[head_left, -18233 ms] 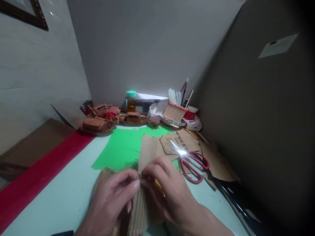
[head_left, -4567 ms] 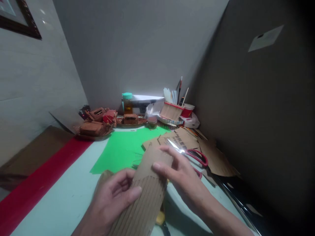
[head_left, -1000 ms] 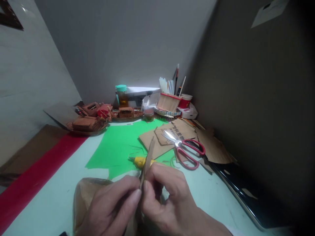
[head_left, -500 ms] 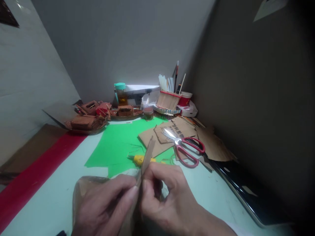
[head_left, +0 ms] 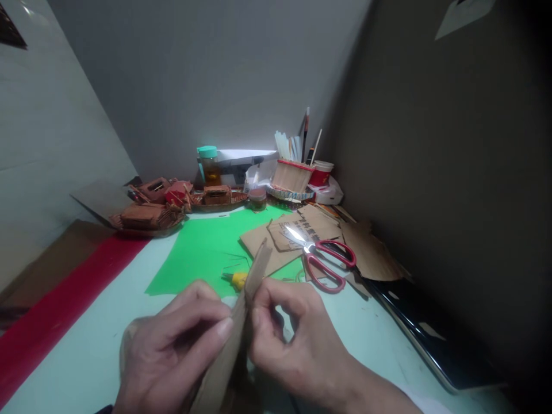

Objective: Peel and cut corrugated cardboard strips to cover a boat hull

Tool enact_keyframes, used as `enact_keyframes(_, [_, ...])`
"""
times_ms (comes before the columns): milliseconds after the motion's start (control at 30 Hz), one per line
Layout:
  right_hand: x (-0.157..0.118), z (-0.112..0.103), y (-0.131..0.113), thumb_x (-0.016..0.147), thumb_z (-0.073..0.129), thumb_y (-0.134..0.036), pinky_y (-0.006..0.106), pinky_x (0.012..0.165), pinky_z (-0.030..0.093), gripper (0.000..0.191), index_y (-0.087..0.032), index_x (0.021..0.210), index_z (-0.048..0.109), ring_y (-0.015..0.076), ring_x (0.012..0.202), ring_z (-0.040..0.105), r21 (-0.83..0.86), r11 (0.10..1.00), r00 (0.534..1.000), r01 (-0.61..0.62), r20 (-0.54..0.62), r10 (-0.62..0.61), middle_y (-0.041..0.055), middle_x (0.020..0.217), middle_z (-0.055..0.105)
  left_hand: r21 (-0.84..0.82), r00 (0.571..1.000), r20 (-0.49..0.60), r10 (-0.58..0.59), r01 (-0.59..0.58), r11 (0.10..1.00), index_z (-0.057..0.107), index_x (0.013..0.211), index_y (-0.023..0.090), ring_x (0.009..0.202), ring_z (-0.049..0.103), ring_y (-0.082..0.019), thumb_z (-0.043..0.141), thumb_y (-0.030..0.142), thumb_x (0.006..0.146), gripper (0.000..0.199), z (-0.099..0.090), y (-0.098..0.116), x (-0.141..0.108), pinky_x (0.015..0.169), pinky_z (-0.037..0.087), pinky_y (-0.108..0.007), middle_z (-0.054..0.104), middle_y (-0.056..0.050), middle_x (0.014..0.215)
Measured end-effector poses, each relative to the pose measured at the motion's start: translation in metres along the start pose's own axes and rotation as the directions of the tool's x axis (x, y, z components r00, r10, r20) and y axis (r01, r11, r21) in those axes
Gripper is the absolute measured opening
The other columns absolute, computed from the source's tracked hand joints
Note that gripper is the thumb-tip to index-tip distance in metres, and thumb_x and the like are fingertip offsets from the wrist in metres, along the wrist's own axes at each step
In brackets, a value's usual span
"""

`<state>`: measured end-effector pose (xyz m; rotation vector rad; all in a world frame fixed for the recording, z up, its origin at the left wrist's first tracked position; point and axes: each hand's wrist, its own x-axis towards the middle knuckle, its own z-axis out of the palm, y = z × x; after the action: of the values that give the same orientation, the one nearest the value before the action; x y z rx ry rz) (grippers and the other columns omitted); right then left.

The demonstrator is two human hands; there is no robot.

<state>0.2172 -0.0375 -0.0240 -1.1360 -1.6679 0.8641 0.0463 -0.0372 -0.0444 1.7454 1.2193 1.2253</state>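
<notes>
A narrow brown cardboard piece (head_left: 224, 356) stands on edge between my hands, its far tip pointing up over the green sheet (head_left: 198, 247). My left hand (head_left: 176, 345) pinches its left side between thumb and fingers. On the other side, the thumb and forefinger of my right hand (head_left: 293, 333) are closed against the cardboard; the spot they pinch is partly hidden. Just beyond lies a yellow-handled tool (head_left: 238, 280), partly covered by the cardboard. Red-handled scissors (head_left: 321, 256) rest open on cut cardboard (head_left: 280, 238).
Brown model boats (head_left: 149, 217) stand at the back left, near a jar with a teal lid (head_left: 210, 164). A container of sticks (head_left: 293, 175) and a red cup (head_left: 321, 172) are at the back. A black glossy panel (head_left: 431, 333) lies at the right.
My left hand has shifted slightly up and left, its thumb now apart from my right hand. More of the cardboard shows between them. The view has moved a little.
</notes>
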Motion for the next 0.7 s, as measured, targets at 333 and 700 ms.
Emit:
enact_keyframes(333, [-0.003,0.000,0.000,0.072,0.046,-0.016,0.023,0.047,0.030,0.019,-0.022,0.060,0.034,0.0096,0.049,0.038,-0.098,0.993,0.998,0.062,0.009,-0.061,-0.0041,0.053,0.041,-0.218,0.995,0.074,-0.068,0.083,0.972,0.064,0.077,0.029,0.079,0.061,-0.014,0.062,0.030,0.086,0.009,0.007,0.004,0.001,0.071,0.053,-0.016,0.060,0.002,0.085])
enact_keyframes(700, [-0.006,0.001,-0.005,0.072,0.050,-0.012,0.022,0.052,0.034,0.019,-0.022,0.061,0.038,0.0098,0.052,0.041,-0.144,0.989,0.996,0.025,0.086,-0.013,-0.0047,0.057,0.042,-0.086,0.987,-0.126,-0.098,0.087,0.992,0.070,0.073,0.035,0.057,0.062,-0.008,0.067,0.030,0.076,0.007,0.016,0.018,-0.002,0.053,0.047,-0.009,0.064,0.010,0.064])
